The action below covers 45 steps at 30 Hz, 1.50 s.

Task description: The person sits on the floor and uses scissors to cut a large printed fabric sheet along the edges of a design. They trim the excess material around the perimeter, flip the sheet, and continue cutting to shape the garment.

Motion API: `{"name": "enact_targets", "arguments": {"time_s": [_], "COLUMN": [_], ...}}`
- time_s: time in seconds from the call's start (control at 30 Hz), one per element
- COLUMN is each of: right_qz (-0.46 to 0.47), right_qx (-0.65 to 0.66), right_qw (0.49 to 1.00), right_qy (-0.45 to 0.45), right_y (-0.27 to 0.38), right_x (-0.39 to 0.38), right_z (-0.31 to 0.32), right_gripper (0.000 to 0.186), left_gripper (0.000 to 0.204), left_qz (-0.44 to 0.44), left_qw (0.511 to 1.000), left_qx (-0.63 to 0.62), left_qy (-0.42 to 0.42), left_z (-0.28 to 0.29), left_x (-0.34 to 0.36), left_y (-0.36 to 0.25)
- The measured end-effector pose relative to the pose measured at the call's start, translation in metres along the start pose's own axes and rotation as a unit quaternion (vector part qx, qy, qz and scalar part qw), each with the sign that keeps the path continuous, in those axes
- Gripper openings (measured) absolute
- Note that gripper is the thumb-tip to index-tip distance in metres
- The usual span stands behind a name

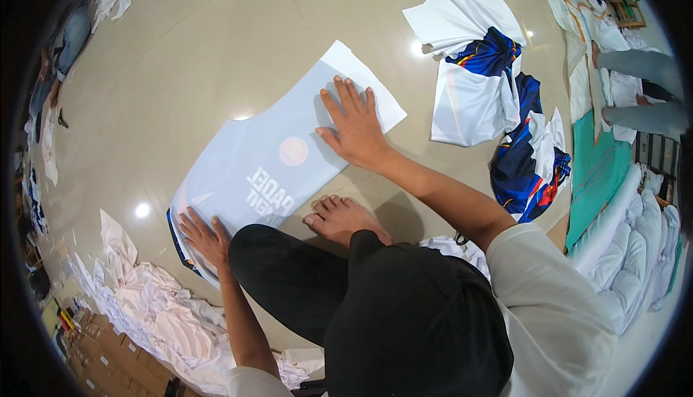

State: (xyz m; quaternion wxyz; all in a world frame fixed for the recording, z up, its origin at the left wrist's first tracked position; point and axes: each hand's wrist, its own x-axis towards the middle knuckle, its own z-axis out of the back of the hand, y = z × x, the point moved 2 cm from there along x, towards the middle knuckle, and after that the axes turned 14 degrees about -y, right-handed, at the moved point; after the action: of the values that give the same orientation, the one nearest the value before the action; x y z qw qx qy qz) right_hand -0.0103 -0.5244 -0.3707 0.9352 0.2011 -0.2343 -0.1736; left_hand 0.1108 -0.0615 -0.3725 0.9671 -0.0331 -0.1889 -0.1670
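A cut piece of thin pale-blue and white fabric (pixel 245 151) lies spread on the tiled floor before me, a pinkish disc and reversed white lettering showing through it. My right hand (pixel 352 124) rests flat on its upper right part, fingers stretched out. Near its lower left end my left hand (pixel 206 237) presses down with the fingers apart. A dark blue edge of another layer peeks out beside that hand. My bare foot (pixel 343 218) stands by the fabric's near edge. Neither hand grips anything.
Blue and white printed fabric pieces (pixel 480 86) lie crumpled at the right. Heaped white cloth (pixel 155 299) sits at the lower left, by cardboard boxes (pixel 108 354). Along the right are a green sheet (pixel 599 173), fabric rolls (pixel 613 216) and another person's legs (pixel 642 94). More people are at the far left.
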Motion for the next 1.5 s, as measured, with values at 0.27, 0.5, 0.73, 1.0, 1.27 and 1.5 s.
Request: {"name": "enact_targets", "arguments": {"time_s": [0.27, 0.5, 0.73, 1.0, 1.27, 1.5], "right_qz": [0.061, 0.129, 0.099, -0.066, -0.304, -0.349], "right_qx": [-0.004, 0.009, 0.014, 0.094, -0.021, -0.003], "right_qw": [0.998, 0.992, 0.995, 0.988, 0.945, 0.932], "right_qy": [0.005, 0.011, -0.006, -0.105, 0.123, 0.096], "right_y": [0.002, -0.008, -0.032, -0.073, -0.101, -0.071], "right_x": [0.021, 0.051, 0.041, -0.044, -0.261, -0.316], "right_z": [-0.029, -0.043, -0.034, 0.084, 0.194, 0.219], "right_gripper": [0.076, 0.075, 0.076, 0.052, 0.031, 0.051], "left_gripper": [0.074, 0.074, 0.073, 0.061, 0.068, 0.075], "left_qz": [0.126, 0.142, 0.236, 0.106, -0.212, -0.164], "left_qw": [0.987, 0.978, 0.951, 0.963, 0.949, 0.972], "left_qx": [0.092, 0.154, 0.182, -0.248, -0.21, -0.155], "left_qy": [0.025, -0.003, 0.086, -0.013, 0.097, 0.061], "left_z": [0.015, 0.01, 0.013, 0.048, -0.005, -0.047], "left_x": [-0.047, -0.099, -0.071, 0.067, 0.121, 0.097], "left_y": [-0.031, -0.029, -0.038, -0.057, -0.263, -0.334]}}
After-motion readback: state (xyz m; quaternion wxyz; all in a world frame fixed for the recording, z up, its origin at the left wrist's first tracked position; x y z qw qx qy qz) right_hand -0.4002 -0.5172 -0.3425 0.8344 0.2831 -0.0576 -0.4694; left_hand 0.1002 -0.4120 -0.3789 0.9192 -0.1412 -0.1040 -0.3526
